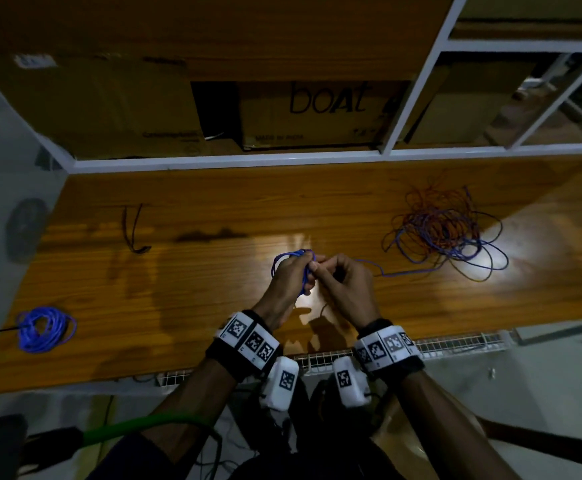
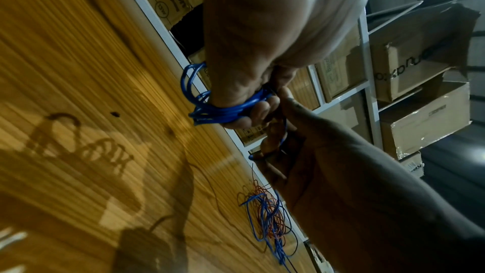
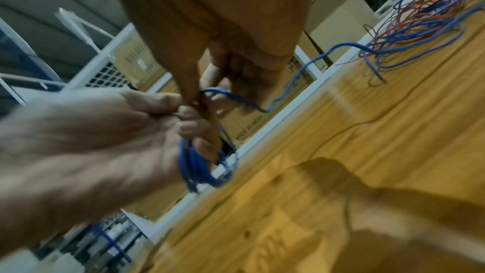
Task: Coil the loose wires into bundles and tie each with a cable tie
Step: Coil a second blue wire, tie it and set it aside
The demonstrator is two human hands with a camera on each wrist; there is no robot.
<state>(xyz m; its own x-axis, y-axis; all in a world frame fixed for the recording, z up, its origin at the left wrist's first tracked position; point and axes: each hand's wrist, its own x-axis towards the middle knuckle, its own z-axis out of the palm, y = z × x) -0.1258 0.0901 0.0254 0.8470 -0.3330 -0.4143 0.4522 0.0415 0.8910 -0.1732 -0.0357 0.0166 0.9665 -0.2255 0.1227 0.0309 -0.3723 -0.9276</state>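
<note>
Over the middle of the wooden bench (image 1: 213, 202), the left hand (image 1: 291, 277) has its grip curled tight round a small coil of blue wire (image 2: 210, 109), while the right hand (image 1: 346, 282) pinches the strand running off toward the loose tangle of blue and orange wires (image 1: 445, 230) at the right. A finished blue bundle (image 1: 45, 329) lies near the bench's left front corner, and black cable ties (image 1: 133, 228) lie apart toward the back left. Behind the bench's rear edge, a white-framed shelf (image 1: 227, 162) holds cardboard boxes (image 1: 313, 112).
</note>
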